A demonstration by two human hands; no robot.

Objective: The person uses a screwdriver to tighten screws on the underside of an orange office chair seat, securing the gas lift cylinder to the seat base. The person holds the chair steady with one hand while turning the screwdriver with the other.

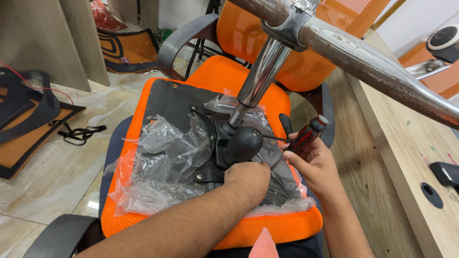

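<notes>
Gripping a screwdriver [306,135] by its black-and-red handle, the right hand [313,165] sits right of centre in the frame, its fingers curled tightly round the grip. The thin shaft runs left from the handle toward the black mechanism plate [213,143] on the underside of an orange seat cushion [267,229]; the tip is hidden behind a black knob [245,143], so where it lands cannot be told. The left hand [247,179] comes in from the lower left and rests just below that knob, knuckles up, fingers folded under and pressed onto the plate and the crumpled clear plastic wrap [162,162]; whether they pinch anything cannot be told. The two hands lie close together, the knob just above and between them.

From the plate a chrome gas-lift column [260,76] rises toward the top of the frame and joins a scuffed metal chair base [368,62], whose arm slants to the right edge. The cushion lies upside down in the middle of the frame, with a dark armrest [64,234] at the lower left.

Behind it, at upper centre, stands an orange mesh chair [296,71] with a grey armrest [179,43]. A pale wooden desk [406,157] runs along the right side. At left the floor is glossy marbled tile [62,172], with a mesh backrest frame [28,119] and a black strap [81,134] lying on it.
</notes>
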